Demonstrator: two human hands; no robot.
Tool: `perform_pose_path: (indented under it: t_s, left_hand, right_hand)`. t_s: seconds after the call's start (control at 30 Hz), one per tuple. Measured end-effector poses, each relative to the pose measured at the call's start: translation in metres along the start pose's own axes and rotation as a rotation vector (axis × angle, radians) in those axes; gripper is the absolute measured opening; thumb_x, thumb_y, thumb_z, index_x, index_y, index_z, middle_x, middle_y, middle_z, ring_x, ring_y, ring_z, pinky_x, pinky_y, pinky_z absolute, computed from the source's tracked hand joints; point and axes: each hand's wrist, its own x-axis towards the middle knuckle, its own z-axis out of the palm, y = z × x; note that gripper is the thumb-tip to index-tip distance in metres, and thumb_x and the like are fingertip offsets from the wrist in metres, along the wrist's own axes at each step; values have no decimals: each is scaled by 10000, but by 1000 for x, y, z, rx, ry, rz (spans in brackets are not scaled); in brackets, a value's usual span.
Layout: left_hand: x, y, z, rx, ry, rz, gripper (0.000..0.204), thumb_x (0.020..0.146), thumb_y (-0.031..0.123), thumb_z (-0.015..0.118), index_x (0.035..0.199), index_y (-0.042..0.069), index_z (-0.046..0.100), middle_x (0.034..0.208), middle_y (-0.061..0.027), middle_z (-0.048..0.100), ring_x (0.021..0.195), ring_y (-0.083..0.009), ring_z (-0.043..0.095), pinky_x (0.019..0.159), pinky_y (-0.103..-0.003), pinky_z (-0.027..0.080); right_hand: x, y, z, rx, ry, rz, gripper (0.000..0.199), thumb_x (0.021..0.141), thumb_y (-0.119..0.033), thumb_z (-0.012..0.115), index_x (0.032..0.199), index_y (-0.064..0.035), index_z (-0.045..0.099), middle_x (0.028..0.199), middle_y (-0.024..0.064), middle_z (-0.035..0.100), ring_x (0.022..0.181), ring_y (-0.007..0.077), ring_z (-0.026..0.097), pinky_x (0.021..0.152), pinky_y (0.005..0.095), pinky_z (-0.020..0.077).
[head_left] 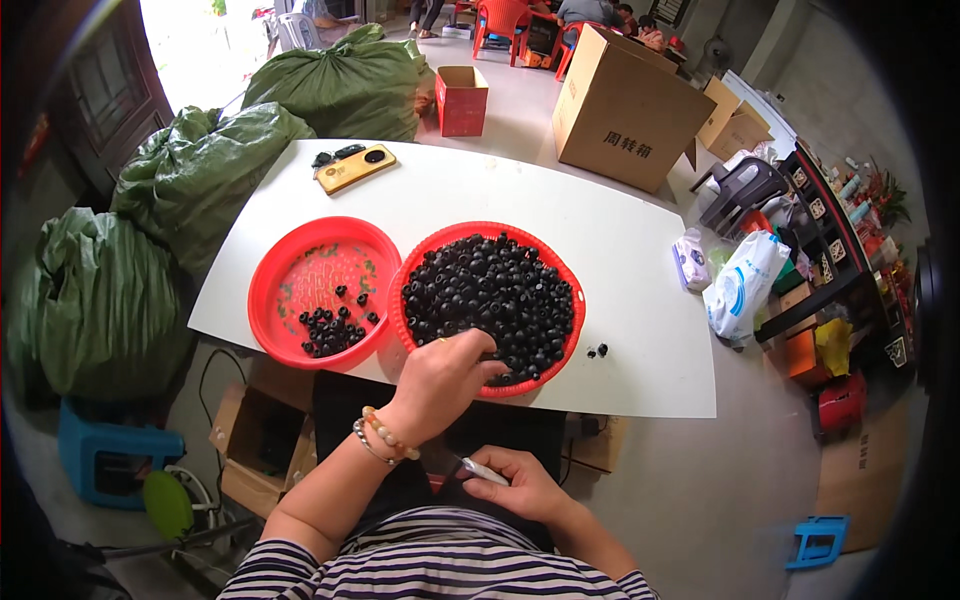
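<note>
A red plastic basket [577, 300] on the white table is heaped with small round black pieces [490, 285], some showing a hole. My left hand [440, 380], with a beaded bracelet at its wrist, reaches over the basket's near side. Its fingers are curled together at the pieces, and what they pinch is hidden. Close to my body, below the table edge, my right hand [520, 485] is closed around a small white-handled tool [486, 471]. The tool's working end is too unclear to name. Left of the basket, a red round tray [270, 265] holds a small cluster of black pieces [330, 332].
Two loose black pieces [597, 351] lie right of the basket. A gold phone [355, 170] rests at the table's far left. Large green sacks [205, 170] crowd the left side. A big cardboard box [625, 115] stands beyond the table, and a blue stool [110, 455] sits lower left.
</note>
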Motion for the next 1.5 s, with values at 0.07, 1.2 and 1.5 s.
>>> perform_pose_path:
  t_s: [0.07,1.2,1.5]
  left_hand:
    - [-1,3,-11,-174,1,-117,200,658,48,719,790,23,571,666,-43,571,553,-107,538,508,-221,421]
    - [-74,-19,-56,-779,-343,-336,210,643,42,748,821,-5,647,693,-28,594,566,-56,541,479,-179,418]
    - [-67,-11,-62,-623,-398,-292,220,608,38,742,805,-9,654,687,-53,598,575,-77,524,485,-187,380]
  right_hand:
    - [-1,-2,0,-7,-6,-5,186,801,-161,626,924,-27,586,840,23,570,783,85,535,711,223,419]
    - [13,-36,16,-68,144,-223,333,736,-41,663,1059,-24,583,831,68,603,686,75,539,592,190,407]
    - [9,-36,10,-192,147,-270,305,719,-44,681,1016,-35,615,785,73,615,638,88,552,555,202,414]
